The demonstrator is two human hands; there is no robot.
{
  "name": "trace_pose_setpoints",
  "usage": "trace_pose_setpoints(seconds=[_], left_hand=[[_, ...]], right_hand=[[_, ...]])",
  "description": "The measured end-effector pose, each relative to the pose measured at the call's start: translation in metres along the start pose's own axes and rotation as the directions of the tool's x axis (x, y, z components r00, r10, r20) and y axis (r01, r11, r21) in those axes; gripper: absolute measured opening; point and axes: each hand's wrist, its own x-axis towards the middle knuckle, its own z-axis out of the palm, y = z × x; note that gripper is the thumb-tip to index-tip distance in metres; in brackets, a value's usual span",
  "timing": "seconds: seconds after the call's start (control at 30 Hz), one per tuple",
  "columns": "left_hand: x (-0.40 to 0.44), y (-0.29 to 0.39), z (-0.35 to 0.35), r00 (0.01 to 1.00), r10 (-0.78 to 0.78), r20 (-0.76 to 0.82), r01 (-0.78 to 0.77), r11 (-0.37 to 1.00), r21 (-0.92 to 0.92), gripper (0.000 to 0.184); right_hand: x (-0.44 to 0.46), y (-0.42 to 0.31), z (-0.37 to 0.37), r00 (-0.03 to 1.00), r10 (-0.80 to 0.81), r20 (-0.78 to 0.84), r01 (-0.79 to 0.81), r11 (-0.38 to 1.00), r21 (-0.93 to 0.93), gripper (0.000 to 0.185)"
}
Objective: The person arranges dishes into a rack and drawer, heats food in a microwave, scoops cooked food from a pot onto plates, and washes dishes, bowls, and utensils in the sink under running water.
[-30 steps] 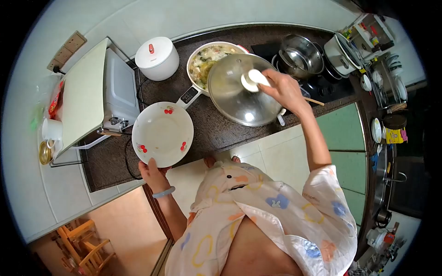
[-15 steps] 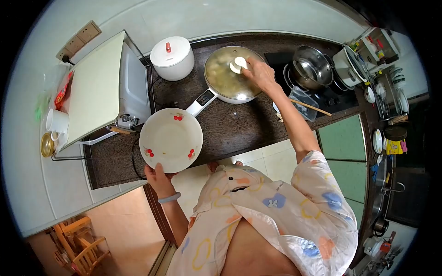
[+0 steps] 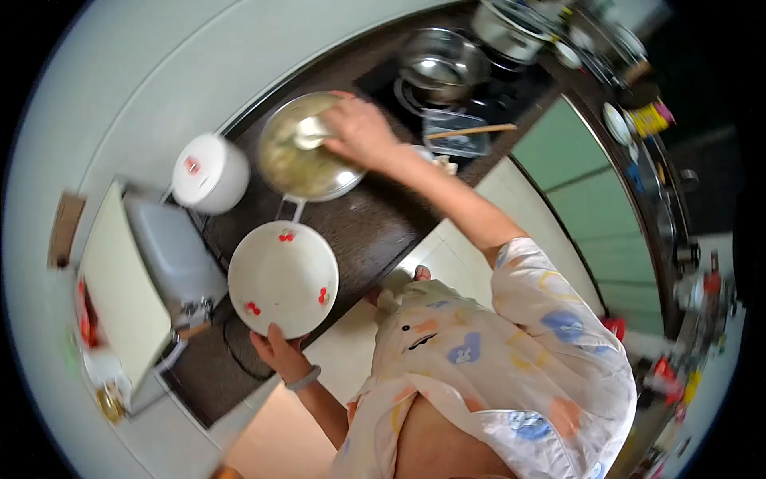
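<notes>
Left hand holds a white round shallow dish with red cherry prints by its near rim: thumb on top, the other fingers mostly hidden below, so rim pinched between. Dish is inside-up over the dark speckled tabletop; can't tell if it also rests on it. Gray band on left wrist. Right hand is at the white round knob of a domed clear glass lid; fingers bent, motion-blurred, can't tell if they pinch the knob or only lie beside it. Lid sits on a white long-handled pan, food showing cloudy through the glass. Dish blocks the outer end of the pan handle from view. White lidded pot with red handle stands left of the pan, near it; pale boxy oven-like appliance further left, beside the dish. Right of the pan: shiny metal pot on black glass stove, clear plastic tray just nearer the person, long wooden stick lying across it.
</notes>
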Motion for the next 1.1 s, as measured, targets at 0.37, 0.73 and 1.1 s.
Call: trace_pose_setpoints(seconds=[0.37,0.73,1.1], left_hand=[[-0.093,0.014,0.138,0.898,-0.062,0.436,-0.034,0.977,0.211,0.051],[-0.239,-0.120,0.413,0.405,-0.219,0.888,0.026,0.973,0.228,0.038],[-0.395,-0.212,0.635,-0.063,-0.354,0.933,0.011,0.935,0.355,0.041]], right_hand=[[-0.195,0.014,-0.211,0.845,0.415,0.336,-0.534,0.627,0.568,0.029],[-0.420,0.147,-0.372,0.459,0.814,0.357,-0.651,0.035,0.758,0.043],[-0.530,0.247,-0.477,0.163,0.975,0.148,-0.517,-0.043,0.855,0.043]])
